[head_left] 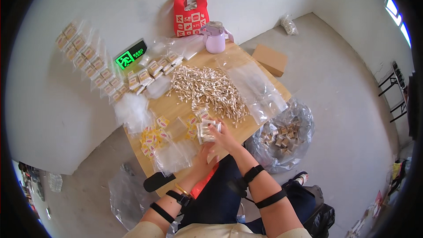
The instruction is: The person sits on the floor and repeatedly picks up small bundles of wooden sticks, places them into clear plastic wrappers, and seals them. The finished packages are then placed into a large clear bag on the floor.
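Note:
Over the near part of the table, my right hand (225,138) is closed on a small clear packet of cotton swabs (204,132), its thumb and fingers at the packet's right side. Just below the packet is my left hand (203,161), fingers apart and their tips close to its lower edge; whether they touch it I cannot tell. A wide heap of loose cotton swabs (209,89) covers the table's middle. Yellow and white printed cards (153,139) lie scattered to the left, beside flat clear bags (175,155). A few more cards (191,125) sit beside the packet.
Filled swab packs (150,74) line the table's (275,89) far left edge, near a green lit sign (131,56). A lilac jug (215,39) and red bag (191,15) stand at the back. Right of the table are a cardboard box (269,60) and a large plastic sack (304,119) of packs.

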{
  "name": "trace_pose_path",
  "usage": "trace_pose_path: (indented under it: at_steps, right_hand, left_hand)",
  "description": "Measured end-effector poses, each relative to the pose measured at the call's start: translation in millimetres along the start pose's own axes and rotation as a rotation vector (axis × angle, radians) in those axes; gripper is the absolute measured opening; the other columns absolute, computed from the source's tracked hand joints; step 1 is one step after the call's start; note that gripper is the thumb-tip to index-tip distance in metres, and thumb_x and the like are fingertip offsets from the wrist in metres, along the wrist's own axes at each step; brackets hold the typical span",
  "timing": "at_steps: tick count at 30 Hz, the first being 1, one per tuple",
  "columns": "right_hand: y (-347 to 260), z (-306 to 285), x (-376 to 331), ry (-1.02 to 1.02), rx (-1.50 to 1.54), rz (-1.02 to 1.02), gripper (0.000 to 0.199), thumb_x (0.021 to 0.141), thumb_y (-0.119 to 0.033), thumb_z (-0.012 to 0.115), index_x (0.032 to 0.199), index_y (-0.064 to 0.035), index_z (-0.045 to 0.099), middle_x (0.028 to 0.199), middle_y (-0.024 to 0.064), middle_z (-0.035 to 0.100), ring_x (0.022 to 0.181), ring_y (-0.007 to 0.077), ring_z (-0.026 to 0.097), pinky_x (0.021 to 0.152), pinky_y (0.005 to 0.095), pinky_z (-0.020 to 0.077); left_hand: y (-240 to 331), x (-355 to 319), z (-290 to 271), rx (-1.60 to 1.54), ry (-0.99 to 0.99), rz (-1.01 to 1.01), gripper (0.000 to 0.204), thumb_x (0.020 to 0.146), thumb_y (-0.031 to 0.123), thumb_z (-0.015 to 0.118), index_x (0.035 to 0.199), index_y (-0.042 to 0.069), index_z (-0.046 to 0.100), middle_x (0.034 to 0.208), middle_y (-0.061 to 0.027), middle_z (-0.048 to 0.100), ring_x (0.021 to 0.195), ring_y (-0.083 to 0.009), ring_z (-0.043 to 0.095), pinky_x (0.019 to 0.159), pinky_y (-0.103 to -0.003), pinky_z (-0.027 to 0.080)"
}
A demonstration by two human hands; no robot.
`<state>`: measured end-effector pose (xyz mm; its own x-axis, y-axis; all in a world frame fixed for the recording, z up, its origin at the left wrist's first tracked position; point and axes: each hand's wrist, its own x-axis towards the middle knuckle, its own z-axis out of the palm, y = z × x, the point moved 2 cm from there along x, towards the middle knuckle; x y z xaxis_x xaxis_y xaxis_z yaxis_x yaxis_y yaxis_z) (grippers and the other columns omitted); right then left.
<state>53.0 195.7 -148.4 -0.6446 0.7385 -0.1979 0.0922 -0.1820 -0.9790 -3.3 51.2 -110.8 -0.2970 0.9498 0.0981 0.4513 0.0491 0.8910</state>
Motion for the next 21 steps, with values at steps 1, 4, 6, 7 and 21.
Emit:
trace_pose_path:
  at_steps: [1, 4, 6, 7, 21]
  right_hand:
    - [0.0, -6.5, -1.4, 0.022, 0.052, 0.029, 0.048, 0.093, -0.039, 0.057, 0.125, -0.0037, 0.057, 0.146, 0.0229, 0.033, 0.134, 0.0276, 0.037, 0.106, 0.0369, 0.0327]
    - [-25.7, -22.9, -16.6, 0.162, 0.003, -0.066, 0.049, 0.095, -0.040, 0.054, 0.127, -0.0026, 0.056, 0.132, 0.0137, 0.048, 0.116, 0.0198, 0.052, 0.099, 0.0312, 0.0389]
    - [-35.7, -30.5, -19.7, 0.306, 0.088, -0.127, 0.048, 0.095, -0.044, 0.054, 0.120, -0.0026, 0.060, 0.109, 0.0040, 0.058, 0.102, 0.0098, 0.054, 0.087, 0.0245, 0.0425]
    - [-37.9, -36.1, -23.8, 0.309, 0.092, 0.000, 0.046, 0.095, -0.042, 0.054, 0.119, -0.0043, 0.059, 0.109, 0.0039, 0.059, 0.101, 0.0108, 0.054, 0.085, 0.0256, 0.0428]
    - [-31.8, -71.9, -92.0, 0.233, 0.317, 0.235, 0.029, 0.097, -0.033, 0.053, 0.103, -0.0057, 0.060, 0.088, 0.0022, 0.063, 0.074, 0.0102, 0.057, 0.066, 0.0264, 0.0449]
  left_hand:
    - [-4.1, 2.4, 2.7, -0.036, 0.005, -0.020, 0.048, 0.086, 0.019, 0.063, 0.128, 0.004, 0.045, 0.123, -0.0143, 0.050, 0.098, -0.0260, 0.060, 0.081, -0.038, 0.050]
    - [-6.7, 6.0, 2.6, 0.006, 0.033, -0.045, 0.048, 0.086, 0.020, 0.064, 0.127, 0.004, 0.046, 0.123, -0.0143, 0.050, 0.093, -0.0245, 0.062, 0.077, -0.034, 0.051]
    - [-9.8, 7.7, 4.3, 0.025, 0.027, -0.066, 0.047, 0.086, 0.020, 0.064, 0.126, 0.004, 0.047, 0.123, -0.0146, 0.050, 0.093, -0.0238, 0.062, 0.075, -0.033, 0.051]
    - [-11.4, 7.6, 5.3, 0.034, 0.022, -0.077, 0.047, 0.086, 0.020, 0.065, 0.126, 0.003, 0.047, 0.123, -0.0148, 0.050, 0.092, -0.0234, 0.062, 0.074, -0.033, 0.051]
    - [2.4, 1.3, 31.9, -0.535, 0.050, -0.274, 0.038, 0.090, 0.024, 0.065, 0.117, 0.001, 0.051, 0.106, -0.0101, 0.061, 0.091, -0.0176, 0.062, 0.076, -0.030, 0.053]
